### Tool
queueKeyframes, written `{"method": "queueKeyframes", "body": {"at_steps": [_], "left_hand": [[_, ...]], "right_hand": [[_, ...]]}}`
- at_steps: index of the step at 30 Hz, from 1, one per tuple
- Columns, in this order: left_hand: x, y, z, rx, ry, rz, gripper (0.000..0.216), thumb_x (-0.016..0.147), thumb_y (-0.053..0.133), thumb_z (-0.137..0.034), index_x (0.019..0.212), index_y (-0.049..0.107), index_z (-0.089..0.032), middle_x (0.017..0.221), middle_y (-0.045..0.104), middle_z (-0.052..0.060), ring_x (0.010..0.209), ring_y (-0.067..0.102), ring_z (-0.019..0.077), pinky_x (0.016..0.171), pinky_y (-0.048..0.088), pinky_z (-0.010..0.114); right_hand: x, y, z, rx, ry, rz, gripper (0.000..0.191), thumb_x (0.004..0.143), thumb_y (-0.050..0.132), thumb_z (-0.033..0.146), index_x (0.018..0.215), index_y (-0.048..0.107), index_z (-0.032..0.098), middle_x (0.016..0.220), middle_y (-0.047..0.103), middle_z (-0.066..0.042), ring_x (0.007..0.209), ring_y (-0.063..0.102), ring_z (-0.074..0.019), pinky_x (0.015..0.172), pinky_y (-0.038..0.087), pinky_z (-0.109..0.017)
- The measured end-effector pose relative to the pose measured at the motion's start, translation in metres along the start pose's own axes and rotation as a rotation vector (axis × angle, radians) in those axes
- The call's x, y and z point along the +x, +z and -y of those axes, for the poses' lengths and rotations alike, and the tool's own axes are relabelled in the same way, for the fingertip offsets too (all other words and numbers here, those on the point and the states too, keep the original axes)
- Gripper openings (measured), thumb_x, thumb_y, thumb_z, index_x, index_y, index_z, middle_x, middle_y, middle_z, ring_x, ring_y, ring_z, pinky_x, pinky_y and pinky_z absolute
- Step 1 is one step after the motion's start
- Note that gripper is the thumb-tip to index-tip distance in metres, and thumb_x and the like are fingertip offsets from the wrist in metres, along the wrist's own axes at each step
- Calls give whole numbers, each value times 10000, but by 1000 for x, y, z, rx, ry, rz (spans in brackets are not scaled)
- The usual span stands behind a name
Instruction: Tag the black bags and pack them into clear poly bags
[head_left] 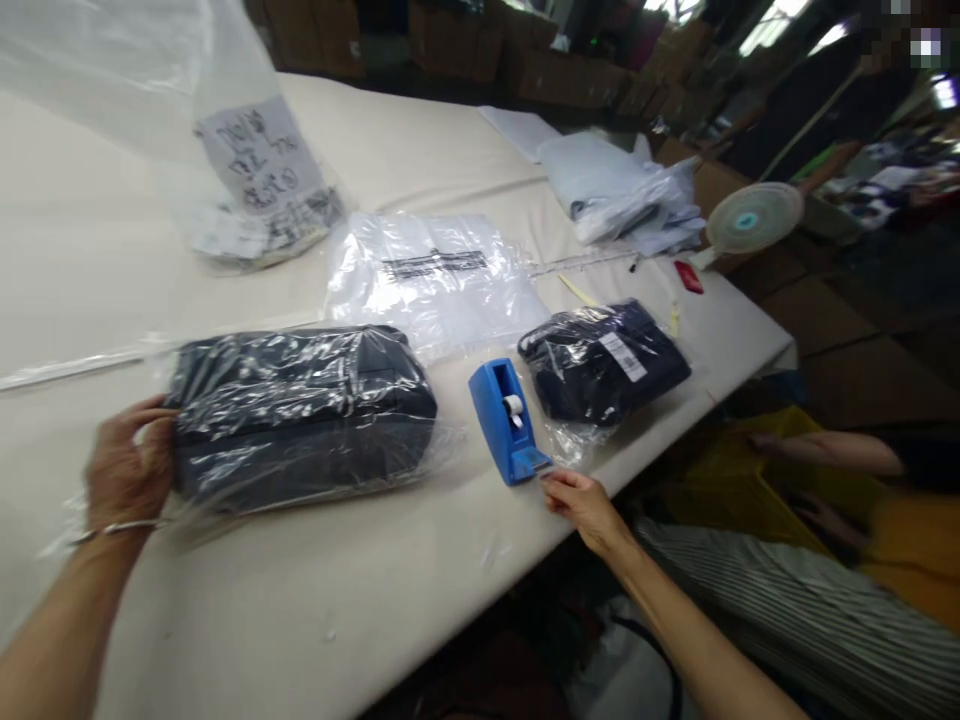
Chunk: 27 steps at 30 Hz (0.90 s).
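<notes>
My left hand (127, 470) presses against the left end of a dark folded garment in a clear plastic bag (300, 415), fingers curled on the bag's edge. My right hand (581, 503) sits at the table's front edge, fingertips pinched at the cutter end of a blue tape dispenser (504, 420); whether tape is between the fingers is too small to tell. A second, smaller bagged dark garment (604, 360) with a white label lies just right of the dispenser.
A stack of empty clear bags (431, 275) lies behind the dispenser. A large clear bag with a handwritten sheet (255, 170) stands at the back left. More bagged items (615, 190), a small fan (746, 222) and a red object (688, 277) are far right. Another person's arm (825, 450) reaches into a yellow bin.
</notes>
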<state>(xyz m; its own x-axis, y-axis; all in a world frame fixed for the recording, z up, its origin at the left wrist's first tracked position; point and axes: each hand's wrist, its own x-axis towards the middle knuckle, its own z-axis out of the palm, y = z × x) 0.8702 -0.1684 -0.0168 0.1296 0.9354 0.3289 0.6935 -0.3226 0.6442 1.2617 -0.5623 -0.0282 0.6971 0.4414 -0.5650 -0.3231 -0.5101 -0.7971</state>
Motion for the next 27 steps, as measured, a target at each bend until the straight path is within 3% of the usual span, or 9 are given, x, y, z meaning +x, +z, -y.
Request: {"method": "queueKeyframes", "body": {"at_steps": [3,5,7,10,13,15,20,23,27], "left_hand": [[-7,0,-12,-85,78,-79,266,845,429,-478,845,536,-235,1119,631,27,1125,560,248,1081,408,504],[-6,2,-5,-70,95,-76,248,875,435,-431,854,564,-220,1114,644,66,1105,586,230,1061,438,443],[-4,4,7,-69,103,-80,233,907,432,-395,882,577,-213,1138,640,86,1117,590,218,1057,441,411],[-7,5,15,-103,121,-79,214,938,432,-358,900,583,-211,1162,628,93,1138,581,207,1062,436,398],[-10,8,15,-146,147,-73,185,950,447,-320,887,584,-213,1152,628,86,1145,573,200,1062,435,393],[-11,10,15,-166,159,-76,170,955,459,-300,880,584,-213,1144,629,82,1147,569,199,1059,438,392],[-11,18,19,-198,150,-99,153,961,484,-287,876,590,-215,1154,617,76,1154,557,205,1055,444,400],[-13,20,19,-215,141,-98,158,955,508,-294,854,599,-215,1163,615,69,1142,556,205,1049,453,394],[-14,21,19,-224,128,-87,151,948,524,-273,846,623,-220,1161,625,53,1103,561,197,1021,472,367]], "right_hand": [[1,-19,-3,-182,-40,-7,308,451,762,459,510,630,188,443,535,16,478,525,-164,479,444,-267],[0,-29,11,-416,-159,-60,366,506,733,544,646,728,206,614,686,-28,593,640,-226,552,505,-281],[-9,-17,43,-592,-330,128,388,587,712,590,709,743,222,718,722,-44,670,676,-244,611,529,-281],[-47,54,106,-811,-715,589,281,820,637,496,734,704,237,773,697,-25,740,656,-194,694,509,-249],[-87,167,158,-949,-1027,916,199,935,555,303,807,682,220,820,677,-16,771,634,-150,725,479,-230],[-102,242,176,-1125,-1200,1022,141,920,577,212,853,700,211,872,682,-22,801,641,-149,745,475,-238],[-103,374,183,-1853,-1448,854,123,884,644,242,867,742,168,902,726,-108,799,690,-239,668,497,-289],[-97,407,178,-2028,-1480,776,120,877,629,167,868,746,147,856,735,-137,833,705,-269,700,516,-310],[-99,418,170,-2096,-1553,696,155,848,649,122,993,704,116,933,725,-163,814,707,-284,680,529,-336]]}}
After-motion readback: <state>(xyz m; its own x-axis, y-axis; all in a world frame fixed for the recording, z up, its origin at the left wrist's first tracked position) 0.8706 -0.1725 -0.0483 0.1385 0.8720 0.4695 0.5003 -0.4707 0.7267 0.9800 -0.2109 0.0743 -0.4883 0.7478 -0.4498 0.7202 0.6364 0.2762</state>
